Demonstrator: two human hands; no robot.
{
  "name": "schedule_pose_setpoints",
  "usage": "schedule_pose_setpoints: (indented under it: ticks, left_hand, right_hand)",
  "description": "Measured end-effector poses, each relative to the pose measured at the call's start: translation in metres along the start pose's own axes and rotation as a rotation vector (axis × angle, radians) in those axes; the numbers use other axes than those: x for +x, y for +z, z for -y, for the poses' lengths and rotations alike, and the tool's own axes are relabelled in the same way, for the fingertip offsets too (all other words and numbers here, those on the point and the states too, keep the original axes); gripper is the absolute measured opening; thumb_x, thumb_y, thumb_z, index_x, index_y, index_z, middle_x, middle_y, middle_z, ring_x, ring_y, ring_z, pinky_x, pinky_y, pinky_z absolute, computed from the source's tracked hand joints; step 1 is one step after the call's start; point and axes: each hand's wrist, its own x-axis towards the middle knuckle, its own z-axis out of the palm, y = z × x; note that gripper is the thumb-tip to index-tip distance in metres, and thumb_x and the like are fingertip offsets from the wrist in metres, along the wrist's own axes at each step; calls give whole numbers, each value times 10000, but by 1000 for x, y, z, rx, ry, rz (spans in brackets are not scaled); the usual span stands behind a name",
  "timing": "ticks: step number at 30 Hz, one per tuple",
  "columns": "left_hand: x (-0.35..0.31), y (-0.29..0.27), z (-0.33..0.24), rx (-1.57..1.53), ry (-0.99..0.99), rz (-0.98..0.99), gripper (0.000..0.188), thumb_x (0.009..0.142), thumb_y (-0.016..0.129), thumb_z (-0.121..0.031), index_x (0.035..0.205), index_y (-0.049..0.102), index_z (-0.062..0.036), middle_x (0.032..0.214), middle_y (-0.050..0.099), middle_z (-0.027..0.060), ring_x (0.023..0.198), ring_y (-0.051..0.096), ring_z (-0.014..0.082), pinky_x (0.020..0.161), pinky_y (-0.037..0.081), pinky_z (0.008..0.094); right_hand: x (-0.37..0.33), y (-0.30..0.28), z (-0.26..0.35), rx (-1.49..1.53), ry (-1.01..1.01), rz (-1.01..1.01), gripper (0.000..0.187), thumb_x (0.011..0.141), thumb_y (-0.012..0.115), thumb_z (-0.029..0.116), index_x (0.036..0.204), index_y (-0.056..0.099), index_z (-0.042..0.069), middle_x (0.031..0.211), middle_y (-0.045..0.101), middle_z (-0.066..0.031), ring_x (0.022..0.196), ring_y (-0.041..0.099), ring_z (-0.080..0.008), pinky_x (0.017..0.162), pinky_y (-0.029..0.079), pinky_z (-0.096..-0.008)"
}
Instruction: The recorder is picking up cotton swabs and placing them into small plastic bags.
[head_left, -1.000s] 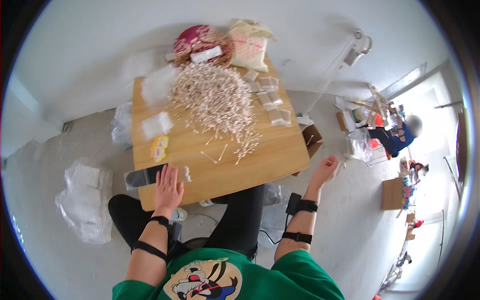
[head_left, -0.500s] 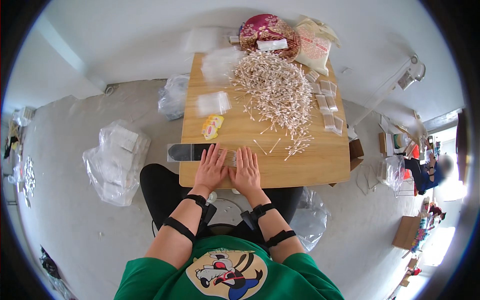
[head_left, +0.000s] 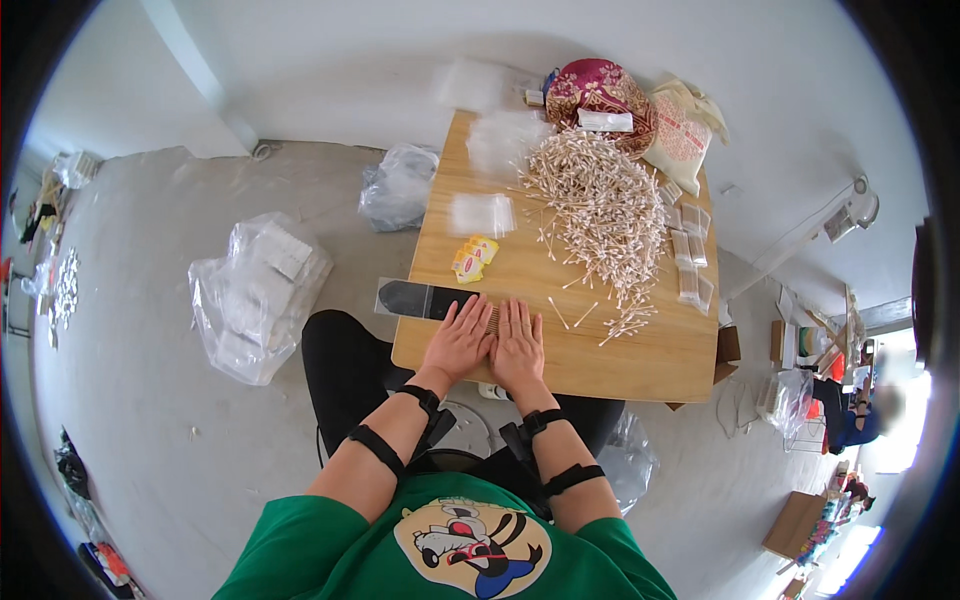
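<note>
My left hand (head_left: 460,336) lies flat near the table's front edge, fingers stretched over the end of a flat black strip (head_left: 418,299) in a clear sleeve. Beside it my right hand (head_left: 519,343) is also flat, fingers extended. Between them shows a narrow part of a row of cotton swabs (head_left: 494,320); the palms and fingers cover the rest. Beyond my right hand rise several loose swabs and a large heap of cotton swabs (head_left: 600,195). Yellow printed slips (head_left: 474,258) and a stack of clear bags (head_left: 481,214) lie beyond my left hand.
On the wooden table (head_left: 590,375), filled swab packets (head_left: 690,250) line the right side. A cloth sack (head_left: 680,135) and a maroon patterned cushion-like bundle (head_left: 600,90) stand at the back. Plastic bags (head_left: 260,300) rest on the floor at left. Another person (head_left: 855,420) is far right.
My hands have drawn closer together, so less of the swab row shows between them. The whole view has shifted, with the table now further right.
</note>
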Motion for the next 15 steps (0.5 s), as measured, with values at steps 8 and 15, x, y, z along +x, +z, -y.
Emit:
schedule_pose_setpoints:
  ticks: [8, 15]
  left_hand:
    - [-8, -32, 26, -179, -300, -381, 447, 817, 687, -194, 1212, 537, -47, 1240, 549, 153, 1147, 521, 347, 980, 419, 457]
    - [4, -47, 48, -105, -551, -144, 222, 791, 656, -139, 948, 550, -23, 1007, 578, 173, 978, 578, 361, 837, 495, 440]
  right_hand:
    - [2, -2, 3, -7, 9, 11, 598, 955, 450, 291, 1468, 336, 6, 1542, 311, -178, 1453, 245, -318, 1184, 155, -512]
    - [17, 4, 14, 11, -18, 17, 577, 974, 432, 301, 1464, 346, 8, 1531, 340, -164, 1448, 264, -306, 1185, 160, -504]
